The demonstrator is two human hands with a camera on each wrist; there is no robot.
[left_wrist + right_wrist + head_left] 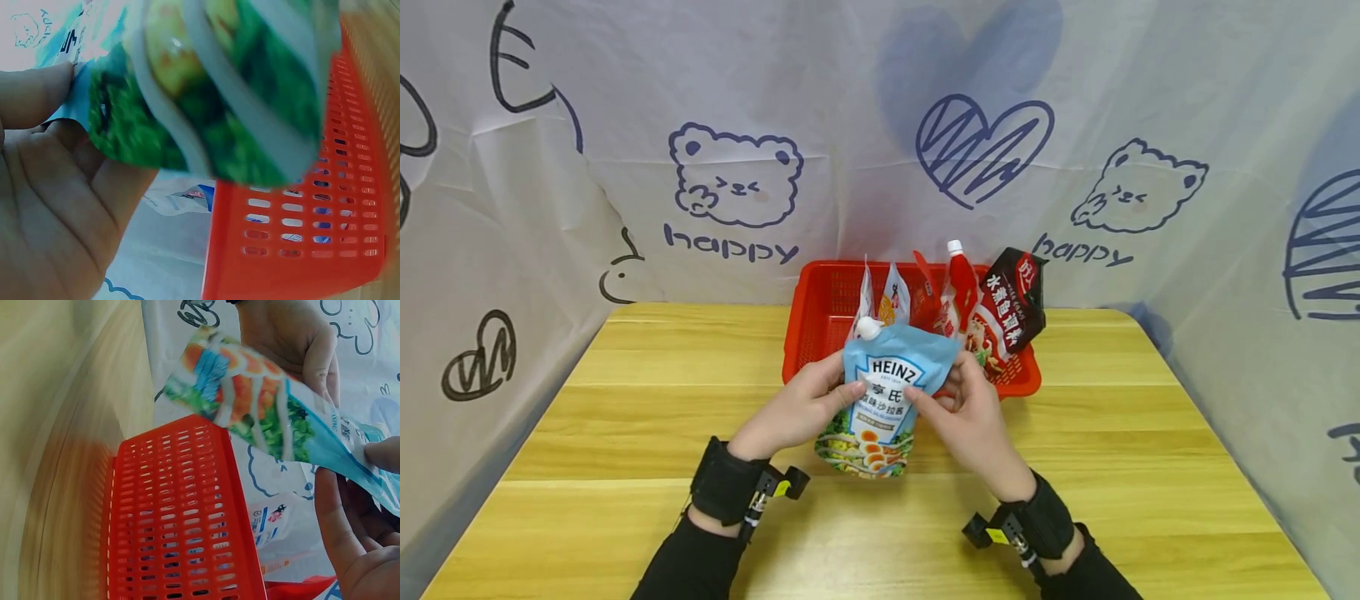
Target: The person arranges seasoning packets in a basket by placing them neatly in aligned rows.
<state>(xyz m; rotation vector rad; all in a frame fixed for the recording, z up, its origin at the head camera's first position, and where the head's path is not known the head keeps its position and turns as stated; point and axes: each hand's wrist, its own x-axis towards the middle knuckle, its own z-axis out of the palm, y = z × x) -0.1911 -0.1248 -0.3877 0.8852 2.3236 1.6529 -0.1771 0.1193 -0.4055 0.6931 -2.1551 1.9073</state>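
Observation:
A light blue Heinz salad dressing pouch [880, 408] with a white spout cap is held up in front of a red basket [797, 333]. My left hand [797, 408] pinches its left side, thumb on the front and fingers behind. On the right side my right hand [973, 421] pinches it in the same way. The pouch's lower part, printed with greens and egg, fills the top of the left wrist view. In the right wrist view the pouch [262, 412] slants across, with the right-hand fingers [337, 519] beneath it.
Several packets stand in the basket, among them a black and red seasoning packet [1011, 300] leaning over its right rim and a red pouch with a white cap [961, 287]. The basket sits at the back of the wooden table [647, 417], before a white printed curtain [865, 125].

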